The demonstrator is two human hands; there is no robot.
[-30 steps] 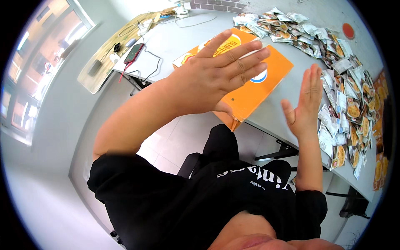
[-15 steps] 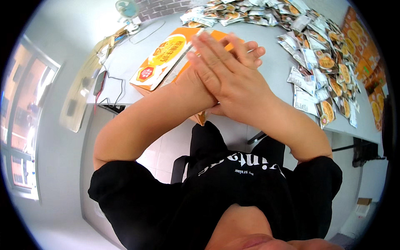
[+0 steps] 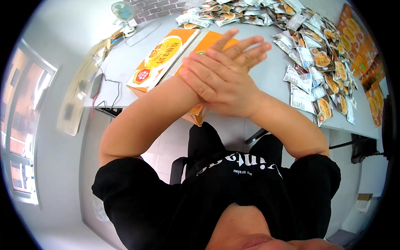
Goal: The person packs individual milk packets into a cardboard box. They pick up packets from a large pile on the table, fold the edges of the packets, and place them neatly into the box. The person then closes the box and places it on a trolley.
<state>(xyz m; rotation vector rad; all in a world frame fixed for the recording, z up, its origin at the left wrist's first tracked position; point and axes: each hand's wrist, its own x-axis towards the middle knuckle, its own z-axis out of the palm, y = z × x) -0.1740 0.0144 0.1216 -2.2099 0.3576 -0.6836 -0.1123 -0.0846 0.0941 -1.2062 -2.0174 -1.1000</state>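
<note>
My right hand (image 3: 227,83) lies across the back of my left hand (image 3: 246,52), its fingers slightly apart and gently bent over it. The left hand's fingers stretch out spread, pointing up and to the right. Neither holds any object. Below and behind the hands sits a long orange and white carton (image 3: 163,54) with a printed yellow bowl picture, set at a slant near the table's front edge. My hands cover part of its right side, and its near corner shows beneath my left wrist. The right thumb is hidden.
Many small brown and white sachets (image 3: 323,60) are heaped along the back and right of the grey table (image 3: 266,37). A small fan (image 3: 123,11) stands at the far left. A dark device with cables (image 3: 98,85) lies at the left edge. Orange printed cartons (image 3: 354,39) stand beyond the right side.
My right hand has slid down and left over the left hand, its fingers bending more. The left hand's fingers have come further out and spread. The carton stays on the table.
</note>
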